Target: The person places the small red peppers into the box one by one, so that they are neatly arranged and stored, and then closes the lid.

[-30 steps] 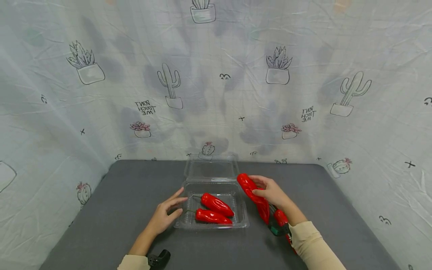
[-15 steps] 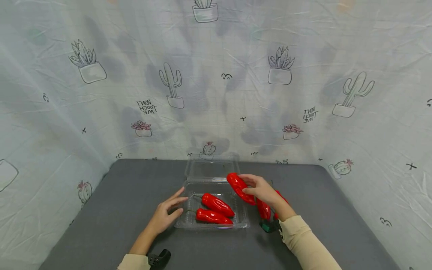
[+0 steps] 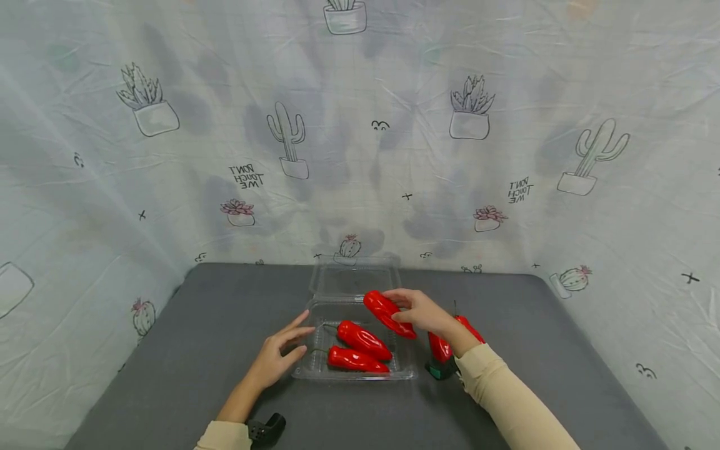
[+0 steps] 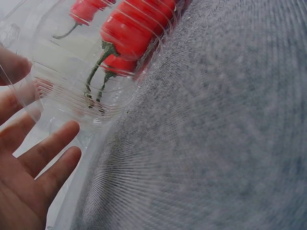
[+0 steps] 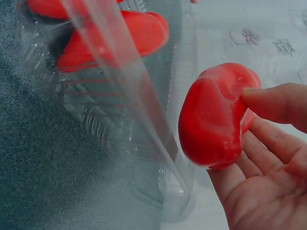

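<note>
A clear plastic clamshell box [image 3: 406, 369] stands on the grey table with its lid [image 3: 355, 278] tipped back. Inside lie two red peppers, the rear one [image 3: 364, 340] and the front one [image 3: 355, 359], their green stems toward the left. My right hand [image 3: 420, 312] pinches a third red pepper [image 3: 388, 314] between thumb and fingers, over the box's back right part; the right wrist view shows this pepper [image 5: 216, 117] above the rim. My left hand [image 3: 277, 355] is at the box's left side, fingers extended; in the left wrist view its fingertips [image 4: 69, 130] are close to the clear wall.
More red peppers [image 3: 440, 347] lie on the table [image 3: 236, 300] to the right of the box, partly hidden by my right forearm. A pale curtain [image 3: 360, 187] printed with cactus drawings hangs behind the table and along its sides.
My right hand has carried the gripped pepper leftward from the peppers at the right to above the box. The left hand has stayed beside the box.
</note>
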Demonstrator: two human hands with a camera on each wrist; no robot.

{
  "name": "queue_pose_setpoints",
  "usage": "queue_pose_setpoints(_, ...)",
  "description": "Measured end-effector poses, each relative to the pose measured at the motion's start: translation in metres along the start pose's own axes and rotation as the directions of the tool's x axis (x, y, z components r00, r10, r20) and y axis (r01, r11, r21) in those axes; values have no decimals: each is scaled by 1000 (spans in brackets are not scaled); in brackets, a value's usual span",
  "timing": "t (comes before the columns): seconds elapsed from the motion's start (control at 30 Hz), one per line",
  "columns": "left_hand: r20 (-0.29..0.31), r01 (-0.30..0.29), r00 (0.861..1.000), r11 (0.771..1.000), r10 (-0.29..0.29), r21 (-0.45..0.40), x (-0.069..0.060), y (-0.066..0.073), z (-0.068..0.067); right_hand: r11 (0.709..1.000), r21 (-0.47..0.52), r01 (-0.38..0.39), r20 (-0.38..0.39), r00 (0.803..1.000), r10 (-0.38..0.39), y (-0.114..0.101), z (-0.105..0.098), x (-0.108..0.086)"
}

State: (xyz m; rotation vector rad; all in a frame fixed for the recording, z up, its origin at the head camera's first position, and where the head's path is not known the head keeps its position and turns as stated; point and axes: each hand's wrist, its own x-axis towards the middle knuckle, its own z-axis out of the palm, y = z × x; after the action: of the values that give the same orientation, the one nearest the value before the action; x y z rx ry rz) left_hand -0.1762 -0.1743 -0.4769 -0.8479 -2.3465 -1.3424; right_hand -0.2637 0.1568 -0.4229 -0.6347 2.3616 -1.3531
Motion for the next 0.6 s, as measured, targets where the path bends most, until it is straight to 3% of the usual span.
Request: queue_pose_setpoints(0.6, -1, -14, 1000, 1000, 14, -14, 0, 0, -1, 968, -249, 23, 115, 993, 6, -9, 15, 27)
